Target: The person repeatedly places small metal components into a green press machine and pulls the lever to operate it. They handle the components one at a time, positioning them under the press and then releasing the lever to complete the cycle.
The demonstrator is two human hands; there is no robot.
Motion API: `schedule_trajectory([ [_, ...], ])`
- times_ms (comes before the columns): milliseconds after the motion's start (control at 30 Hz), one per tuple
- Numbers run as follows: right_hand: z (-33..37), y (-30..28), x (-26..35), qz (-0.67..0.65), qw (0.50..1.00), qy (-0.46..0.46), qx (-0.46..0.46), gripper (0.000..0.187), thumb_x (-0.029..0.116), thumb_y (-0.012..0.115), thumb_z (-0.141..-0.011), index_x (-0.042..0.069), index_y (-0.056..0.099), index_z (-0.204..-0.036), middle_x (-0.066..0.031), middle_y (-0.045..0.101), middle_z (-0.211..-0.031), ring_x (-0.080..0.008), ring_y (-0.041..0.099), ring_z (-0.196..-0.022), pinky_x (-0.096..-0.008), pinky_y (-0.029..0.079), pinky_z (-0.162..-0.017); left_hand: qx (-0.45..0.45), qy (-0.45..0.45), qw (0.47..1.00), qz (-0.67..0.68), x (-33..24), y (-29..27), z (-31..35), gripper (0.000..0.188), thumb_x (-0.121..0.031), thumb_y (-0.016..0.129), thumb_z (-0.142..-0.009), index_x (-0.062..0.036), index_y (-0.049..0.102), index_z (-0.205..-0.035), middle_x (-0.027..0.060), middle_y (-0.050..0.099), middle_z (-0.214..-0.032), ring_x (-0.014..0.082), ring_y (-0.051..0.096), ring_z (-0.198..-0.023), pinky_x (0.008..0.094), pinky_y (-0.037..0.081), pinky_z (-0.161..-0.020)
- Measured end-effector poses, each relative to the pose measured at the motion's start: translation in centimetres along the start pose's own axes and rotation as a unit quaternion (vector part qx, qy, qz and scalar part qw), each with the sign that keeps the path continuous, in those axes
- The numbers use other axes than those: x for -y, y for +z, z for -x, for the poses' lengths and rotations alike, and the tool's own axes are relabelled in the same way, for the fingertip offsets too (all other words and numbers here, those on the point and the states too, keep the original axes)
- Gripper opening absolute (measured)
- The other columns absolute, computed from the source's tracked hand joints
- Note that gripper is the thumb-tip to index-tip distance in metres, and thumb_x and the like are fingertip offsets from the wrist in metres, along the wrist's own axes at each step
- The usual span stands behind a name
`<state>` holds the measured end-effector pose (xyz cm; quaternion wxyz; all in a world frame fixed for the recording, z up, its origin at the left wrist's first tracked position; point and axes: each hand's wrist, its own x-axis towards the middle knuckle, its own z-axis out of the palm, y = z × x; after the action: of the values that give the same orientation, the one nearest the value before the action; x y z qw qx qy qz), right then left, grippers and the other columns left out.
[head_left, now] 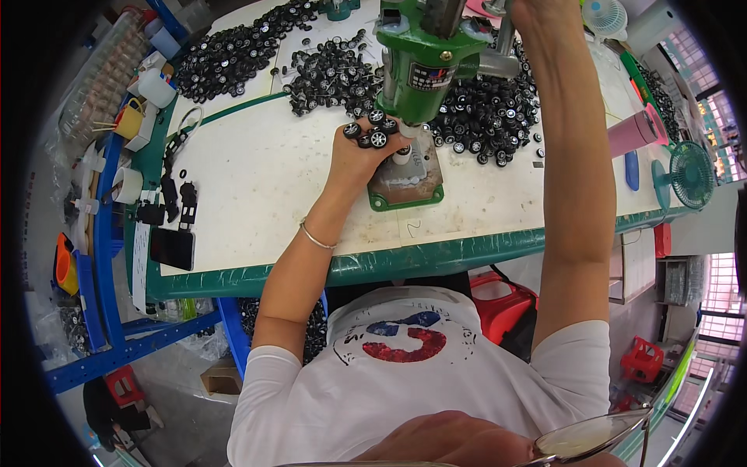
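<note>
Several small black toy wheels (377,139) with silver hubs sit in my left hand (362,156), which is closed around them. Its fingertips are at a small white piece (402,156) below the ram of a green hand press (424,78). The press stands on a base plate (405,187) with a green rim. My right arm is stretched up along the right side of the press. At the top edge my right hand (537,9) is on the press lever (506,35); its fingers are partly cut off by the picture edge.
Heaps of black wheels (233,54) lie on the white table (264,194), some on metal axles (334,78). A phone (173,247) lies at the left edge. To the right are a pink cup (632,134) and a green fan (691,175). A blue rack (117,311) stands left.
</note>
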<state>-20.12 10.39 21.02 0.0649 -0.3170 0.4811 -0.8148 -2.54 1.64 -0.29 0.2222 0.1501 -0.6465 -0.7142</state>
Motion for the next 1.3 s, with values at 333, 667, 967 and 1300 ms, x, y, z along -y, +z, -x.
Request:
schedule_trajectory([
  [333,3.6,-0.3,1.6,-0.032,0.977,-0.186,0.096,0.03,0.025,0.06,-0.092,0.016,0.045,-0.068,0.01,0.028,-0.053,-0.0012,0.02,-0.039,-0.0195,0.013,-0.035,-0.01,0.045,0.999,-0.016,0.0,0.5,0.0,0.025,-0.006,0.079,-0.071,-0.0012,0.07,-0.095,0.0037,0.07,-0.083,0.0075,0.062,-0.072,0.0228,0.05,-0.068],
  [667,7.7,-1.3,1.3,0.007,0.914,-0.389,0.118,0.034,0.026,0.058,-0.093,0.016,0.039,-0.067,0.0081,0.029,-0.053,-0.0026,0.018,-0.039,-0.0209,0.014,-0.034,-0.012,0.035,0.999,-0.015,0.7,0.4,0.3,0.024,-0.006,0.079,-0.072,-0.0011,0.07,-0.094,0.0039,0.07,-0.082,0.0072,0.062,-0.072,0.0226,0.05,-0.066],
  [967,8.5,-0.6,1.1,0.0,0.955,-0.295,-0.005,0.041,0.023,0.045,-0.092,0.012,0.026,-0.058,0.0026,0.02,-0.05,-0.0072,0.013,-0.044,-0.0265,0.011,-0.041,0.009,-0.077,0.997,-0.005,-0.1,0.2,0.1,0.025,-0.006,0.079,-0.072,-0.0007,0.07,-0.095,0.0078,0.071,-0.09,0.0121,0.066,-0.082,0.0255,0.051,-0.077],
  [1300,1.2,0.1,0.1,0.018,0.999,0.011,0.025,0.027,0.027,0.06,-0.093,0.016,0.045,-0.072,0.0089,0.031,-0.053,-0.0024,0.025,-0.038,-0.0182,0.017,-0.034,0.013,-0.103,0.975,0.197,-0.6,-1.7,-0.4,0.018,-0.007,0.072,-0.078,0.0,0.065,-0.094,0.0093,0.069,-0.088,0.0157,0.065,-0.077,0.0257,0.05,-0.073],
])
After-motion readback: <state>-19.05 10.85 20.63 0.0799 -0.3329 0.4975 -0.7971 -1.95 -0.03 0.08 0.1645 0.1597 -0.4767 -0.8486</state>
